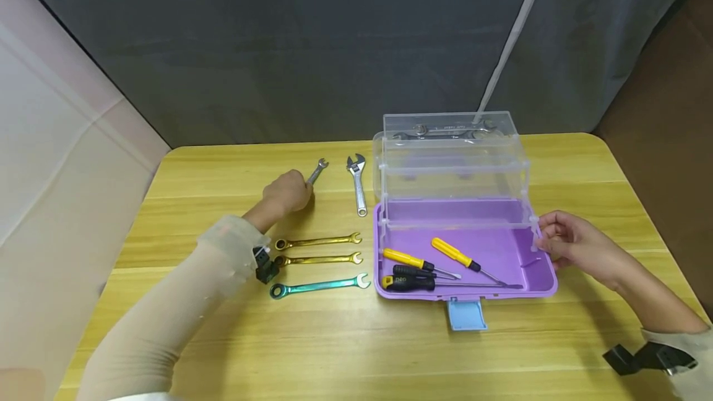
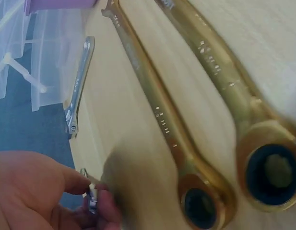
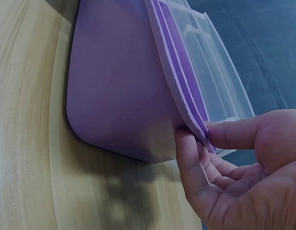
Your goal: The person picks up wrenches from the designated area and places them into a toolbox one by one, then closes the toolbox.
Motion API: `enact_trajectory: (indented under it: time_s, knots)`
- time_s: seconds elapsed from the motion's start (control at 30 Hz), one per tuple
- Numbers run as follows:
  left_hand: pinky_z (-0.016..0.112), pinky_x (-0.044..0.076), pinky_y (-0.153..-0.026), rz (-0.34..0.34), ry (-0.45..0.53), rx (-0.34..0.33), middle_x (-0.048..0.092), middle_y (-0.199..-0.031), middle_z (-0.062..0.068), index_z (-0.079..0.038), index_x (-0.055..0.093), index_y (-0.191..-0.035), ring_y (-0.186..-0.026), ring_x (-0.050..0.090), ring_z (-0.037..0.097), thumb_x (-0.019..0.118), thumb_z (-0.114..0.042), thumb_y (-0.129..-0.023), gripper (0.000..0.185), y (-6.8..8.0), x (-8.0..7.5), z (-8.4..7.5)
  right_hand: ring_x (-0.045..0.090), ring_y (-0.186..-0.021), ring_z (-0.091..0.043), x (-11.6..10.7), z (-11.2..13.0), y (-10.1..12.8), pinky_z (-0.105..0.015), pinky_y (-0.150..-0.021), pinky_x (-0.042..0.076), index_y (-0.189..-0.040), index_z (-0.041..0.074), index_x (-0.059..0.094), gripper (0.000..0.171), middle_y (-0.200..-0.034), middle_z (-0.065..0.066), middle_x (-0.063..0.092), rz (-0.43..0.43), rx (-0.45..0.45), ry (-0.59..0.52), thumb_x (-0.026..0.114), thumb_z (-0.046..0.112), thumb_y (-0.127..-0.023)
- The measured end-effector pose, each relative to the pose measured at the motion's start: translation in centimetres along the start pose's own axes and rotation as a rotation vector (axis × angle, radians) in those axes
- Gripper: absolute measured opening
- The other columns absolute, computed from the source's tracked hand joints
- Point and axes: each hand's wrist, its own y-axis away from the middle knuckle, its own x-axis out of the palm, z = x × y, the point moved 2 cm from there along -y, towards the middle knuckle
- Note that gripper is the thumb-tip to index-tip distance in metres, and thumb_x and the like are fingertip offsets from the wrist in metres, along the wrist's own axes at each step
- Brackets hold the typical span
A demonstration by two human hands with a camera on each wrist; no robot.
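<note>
My left hand holds a small silver wrench, its open end poking past my fingers, left of the toolbox. My right hand pinches the toolbox's right rim between thumb and fingers. The toolbox is purple, with a blue latch folded out in front. Inside lie yellow screwdrivers and black screwdrivers; its raised clear trays have shiny wrenches on top. Left of it lie a silver adjustable wrench, two gold wrenches and, nearest me, a teal wrench.
</note>
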Motion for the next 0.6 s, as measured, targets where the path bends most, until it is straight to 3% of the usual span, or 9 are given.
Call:
enact_trajectory:
  time_s: [0.1,0.37,0.6]
  knots:
    - [0.042,0.045,-0.062,-0.018,0.042,0.01,0.059,-0.087,0.015,0.003,0.054,-0.105,-0.071,0.053,0.026,0.039,-0.027,-0.107,0.034,0.1,0.2,0.3,0.061,-0.078,-0.013,0.0,0.1,0.0,-0.033,-0.062,0.057,-0.126,-0.013,0.04,0.03,-0.094,-0.003,0.058,0.002,0.003,0.003,0.055,0.0,-0.103]
    - [0.036,0.042,-0.062,-0.106,0.223,0.041,0.063,-0.091,0.013,-0.001,0.058,-0.111,-0.075,0.056,0.025,0.061,-0.032,-0.099,0.034,0.7,0.3,0.9,0.062,-0.079,-0.013,0.0,0.1,-0.1,-0.033,-0.063,0.057,-0.126,-0.012,0.041,0.03,-0.095,-0.004,0.058,-0.002,0.014,-0.002,0.056,0.0,-0.103]
    - [0.032,0.046,-0.061,-0.198,0.388,0.067,0.068,-0.1,0.016,0.0,0.059,-0.126,-0.074,0.06,0.024,0.057,-0.024,-0.102,0.034,0.8,0.4,1.2,0.061,-0.08,-0.013,0.0,0.2,0.0,-0.033,-0.063,0.058,-0.127,-0.013,0.041,0.032,-0.096,-0.005,0.057,-0.001,0.012,0.007,0.056,0.001,-0.103]
